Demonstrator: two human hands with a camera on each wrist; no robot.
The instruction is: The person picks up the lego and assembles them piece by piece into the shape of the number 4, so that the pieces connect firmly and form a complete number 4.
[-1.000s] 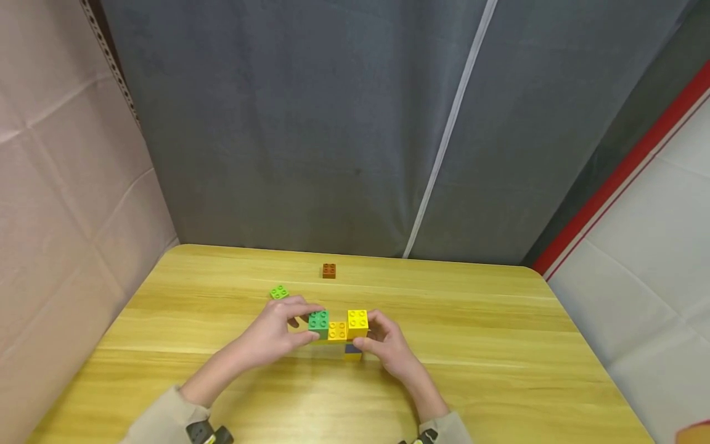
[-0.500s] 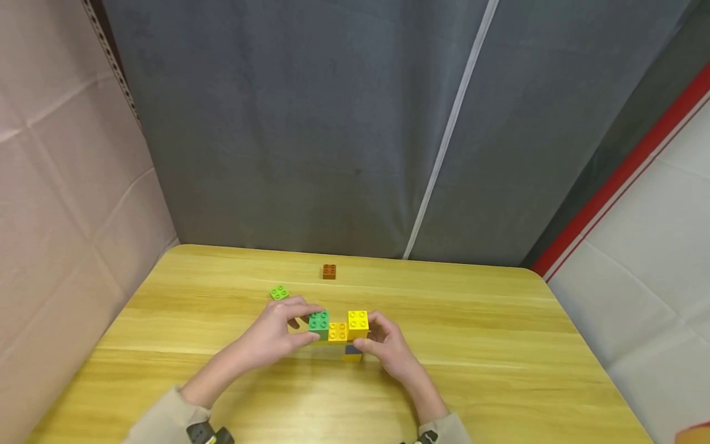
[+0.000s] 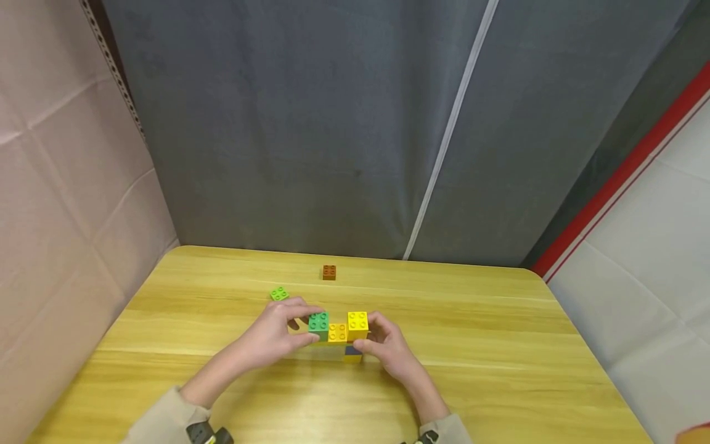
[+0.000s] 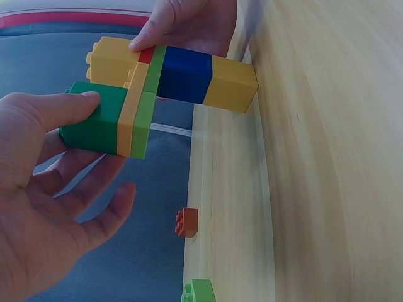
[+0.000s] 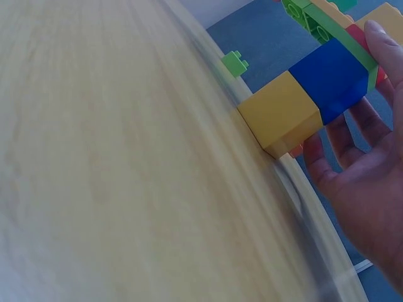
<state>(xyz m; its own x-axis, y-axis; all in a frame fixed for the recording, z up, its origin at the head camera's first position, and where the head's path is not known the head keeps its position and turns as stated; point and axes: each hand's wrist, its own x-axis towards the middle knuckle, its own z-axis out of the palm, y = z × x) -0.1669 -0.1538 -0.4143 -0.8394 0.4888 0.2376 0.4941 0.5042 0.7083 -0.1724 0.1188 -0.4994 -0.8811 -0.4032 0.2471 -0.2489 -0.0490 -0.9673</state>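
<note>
A toy-brick structure stands on the table on a yellow brick, with a blue brick above it. Across the blue one lies a light green layer topped by an orange layer; a red piece shows on the right side. A taller yellow brick tops the right end, a dark green brick the overhanging left end. My left hand pinches the dark green brick between thumb and fingers. My right hand grips the structure near the red piece, its thumb in front, fingers behind.
A loose brown-orange brick lies near the table's far edge. Beyond my left hand sits a loose light green brick. A grey curtain hangs behind the table, with pale sheets at both sides.
</note>
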